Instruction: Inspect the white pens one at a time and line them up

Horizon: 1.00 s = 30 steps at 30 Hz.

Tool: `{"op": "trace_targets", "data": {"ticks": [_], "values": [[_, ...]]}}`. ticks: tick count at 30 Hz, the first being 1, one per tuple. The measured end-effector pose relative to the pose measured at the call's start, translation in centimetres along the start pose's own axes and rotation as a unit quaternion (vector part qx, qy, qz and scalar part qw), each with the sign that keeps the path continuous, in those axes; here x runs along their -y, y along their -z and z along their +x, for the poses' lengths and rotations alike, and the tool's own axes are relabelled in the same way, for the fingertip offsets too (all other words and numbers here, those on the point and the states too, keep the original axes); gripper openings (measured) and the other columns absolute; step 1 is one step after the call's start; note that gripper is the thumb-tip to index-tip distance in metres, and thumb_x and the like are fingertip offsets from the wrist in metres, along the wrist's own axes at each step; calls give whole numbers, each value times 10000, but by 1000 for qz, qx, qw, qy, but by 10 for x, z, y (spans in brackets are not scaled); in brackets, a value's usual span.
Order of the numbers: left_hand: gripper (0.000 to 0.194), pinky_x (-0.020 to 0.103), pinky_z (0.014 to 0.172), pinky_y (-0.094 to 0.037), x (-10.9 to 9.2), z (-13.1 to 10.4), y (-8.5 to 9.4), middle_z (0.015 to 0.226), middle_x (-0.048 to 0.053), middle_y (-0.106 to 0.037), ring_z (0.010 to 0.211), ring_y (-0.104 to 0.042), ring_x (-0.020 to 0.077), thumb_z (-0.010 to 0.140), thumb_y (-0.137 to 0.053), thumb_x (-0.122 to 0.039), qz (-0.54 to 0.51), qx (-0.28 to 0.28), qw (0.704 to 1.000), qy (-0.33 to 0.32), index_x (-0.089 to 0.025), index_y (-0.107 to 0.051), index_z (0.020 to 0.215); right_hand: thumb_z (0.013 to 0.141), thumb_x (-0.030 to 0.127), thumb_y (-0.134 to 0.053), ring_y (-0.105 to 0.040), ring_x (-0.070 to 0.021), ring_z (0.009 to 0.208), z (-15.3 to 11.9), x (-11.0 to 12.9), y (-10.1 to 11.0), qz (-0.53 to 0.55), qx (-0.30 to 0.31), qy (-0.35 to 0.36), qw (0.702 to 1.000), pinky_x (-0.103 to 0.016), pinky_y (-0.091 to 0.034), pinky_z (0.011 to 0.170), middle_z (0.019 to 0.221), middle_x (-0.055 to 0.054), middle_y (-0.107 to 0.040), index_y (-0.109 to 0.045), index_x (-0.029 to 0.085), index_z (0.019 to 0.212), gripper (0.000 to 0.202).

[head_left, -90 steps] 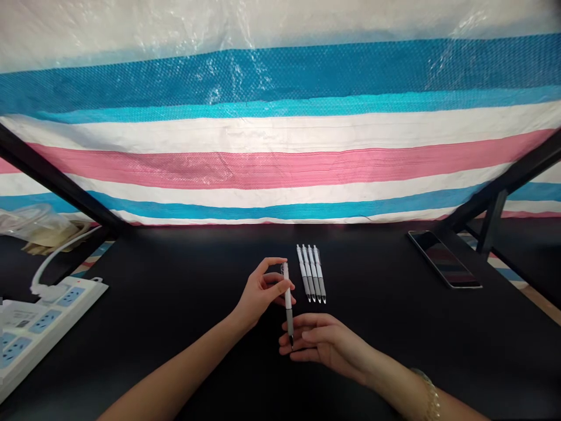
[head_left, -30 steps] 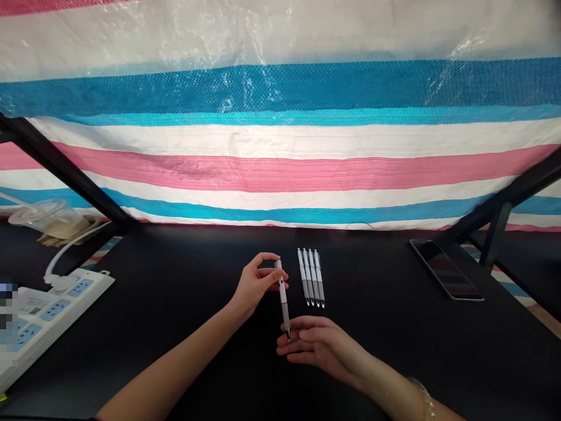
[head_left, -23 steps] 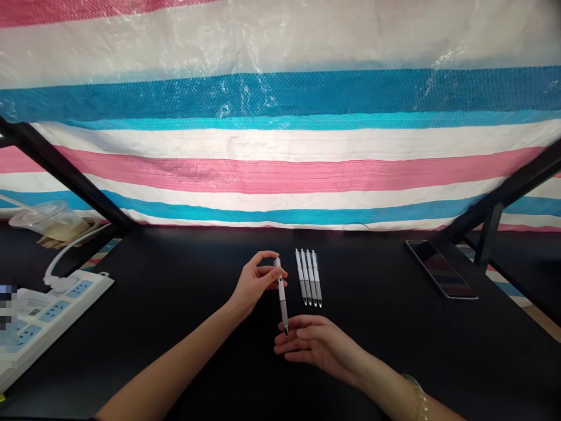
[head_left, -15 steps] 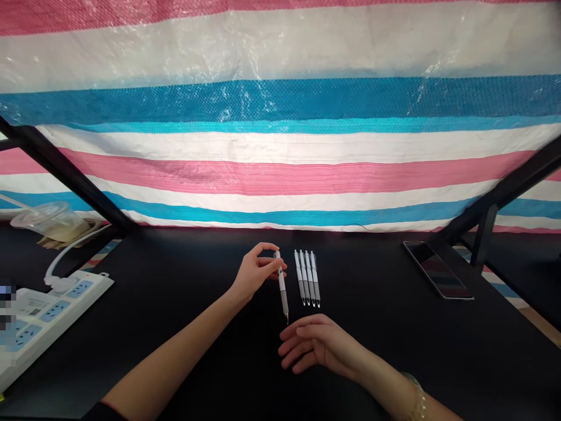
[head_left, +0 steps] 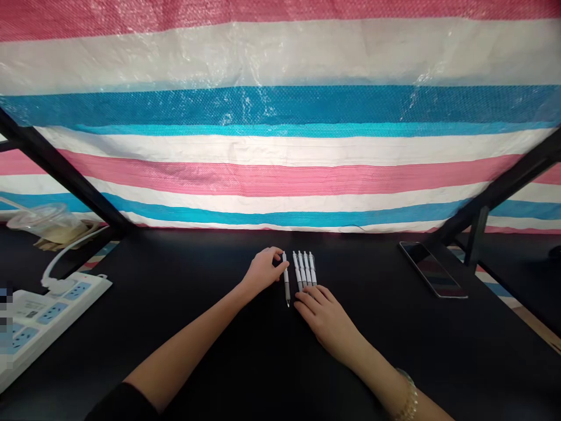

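Observation:
Several white pens with grey grips [head_left: 302, 269] lie side by side on the black table [head_left: 210, 362]. My right hand [head_left: 326, 321], palm down with its fingers a little apart, touches their lower ends and covers the tips. Just left of that row lies a single white pen [head_left: 287, 286], nearly parallel to the others with a narrow gap between. My left hand [head_left: 264, 270] has its thumb and fingers around the upper part of this single pen. A beaded bracelet sits on my right wrist.
At the left edge lies a white power strip [head_left: 56, 316] with a plugged-in cable; behind it stands a plastic cup [head_left: 55, 222]. A dark phone [head_left: 432, 269] rests at the right. Black frame bars slope on both sides before a striped sheet [head_left: 280, 175].
My left hand has lowered the single pen beside the row and turned palm down. My right hand has moved up onto the lower ends of the row of pens.

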<state>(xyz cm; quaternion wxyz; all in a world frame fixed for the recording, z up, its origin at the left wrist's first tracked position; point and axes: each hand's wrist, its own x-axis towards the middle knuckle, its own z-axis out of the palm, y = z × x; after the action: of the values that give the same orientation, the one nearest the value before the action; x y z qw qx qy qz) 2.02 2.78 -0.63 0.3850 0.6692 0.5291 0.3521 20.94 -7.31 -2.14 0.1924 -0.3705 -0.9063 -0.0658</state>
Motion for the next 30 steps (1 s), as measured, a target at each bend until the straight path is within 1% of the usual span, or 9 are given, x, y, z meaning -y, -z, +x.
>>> {"op": "trace_targets", "data": {"ticks": [6, 10, 13, 18, 21, 23, 25, 28, 30], "values": [[308, 245, 469, -524, -8, -50, 10, 884, 33, -645, 518, -645, 139, 754, -657, -361, -74, 36, 995, 49, -192, -611, 1008, 905, 37, -425, -573, -226, 951, 6, 1, 7, -21, -10, 43, 999, -429, -400, 956, 875, -78, -664, -650, 164, 878, 260], [293, 271, 538, -556, -12, -58, 14, 889, 31, -629, 591, -647, 142, 797, -624, -355, -132, 3, 991, 35, -187, -590, 1034, 925, 64, -409, -579, -201, 918, 5, -1, 17, 65, -32, 54, 996, -412, -428, 909, 936, -68, -676, -644, 188, 981, 272], [265, 268, 555, -554, -13, -57, 15, 857, 13, -615, 601, -634, 133, 805, -628, -340, -164, -22, 986, 32, -192, -589, 1021, 907, 71, -449, -599, -196, 914, 0, -1, 22, 157, -117, -5, 981, -360, -478, 810, 1008, -73, -665, -605, 214, 1101, 287], [280, 259, 571, -551, -16, -58, 18, 830, 14, -614, 629, -626, 133, 801, -651, -349, -223, -15, 972, 71, -178, -583, 1012, 840, 31, -530, -628, -169, 818, -3, 3, 25, 260, -373, -204, 867, -323, -538, 717, 962, -62, -615, -589, 224, 1014, 267], [330, 256, 573, -552, -17, -61, 16, 878, 44, -644, 631, -637, 134, 800, -661, -385, -273, 27, 953, 128, -166, -582, 1035, 809, 3, -559, -618, -141, 725, -2, 9, 27, 314, -456, -232, 800, -314, -565, 642, 963, -54, -582, -566, 204, 959, 251], [357, 258, 591, -555, -18, -62, 13, 964, 83, -664, 675, -667, 152, 817, -646, -416, -322, 89, 926, 173, -163, -590, 1062, 792, -33, -550, -620, -133, 715, -3, 16, 27, 333, -457, -202, 800, -306, -574, 628, 958, -50, -574, -556, 195, 925, 265], [362, 246, 617, -553, -18, -64, 10, 1034, 113, -670, 748, -684, 171, 825, -643, -426, -378, 126, 896, 198, -157, -612, 1065, 780, -61, -532, -621, -129, 725, -6, 23, 25, 347, -407, -157, 830, -292, -569, 636, 938, -45, -576, -551, 191, 895, 277], [308, 209, 669, -537, -18, -64, 8, 948, 92, -693, 779, -670, 149, 800, -696, -379, -439, 83, 875, 188, -144, -656, 995, 786, -50, -519, -606, -120, 734, -8, 34, 20, 386, -297, -134, 863, -263, -529, 651, 883, -27, -572, -547, 201, 881, 270], [266, 201, 697, -529, -17, -63, 10, 864, 61, -692, 764, -655, 132, 788, -718, -345, -452, 44, 873, 177, -144, -673, 955, 812, 10, -532, -600, -127, 772, -7, 39, 19, 458, -231, -167, 842, -276, -512, 696, 905, -26, -562, -543, 218, 935, 241]]}}
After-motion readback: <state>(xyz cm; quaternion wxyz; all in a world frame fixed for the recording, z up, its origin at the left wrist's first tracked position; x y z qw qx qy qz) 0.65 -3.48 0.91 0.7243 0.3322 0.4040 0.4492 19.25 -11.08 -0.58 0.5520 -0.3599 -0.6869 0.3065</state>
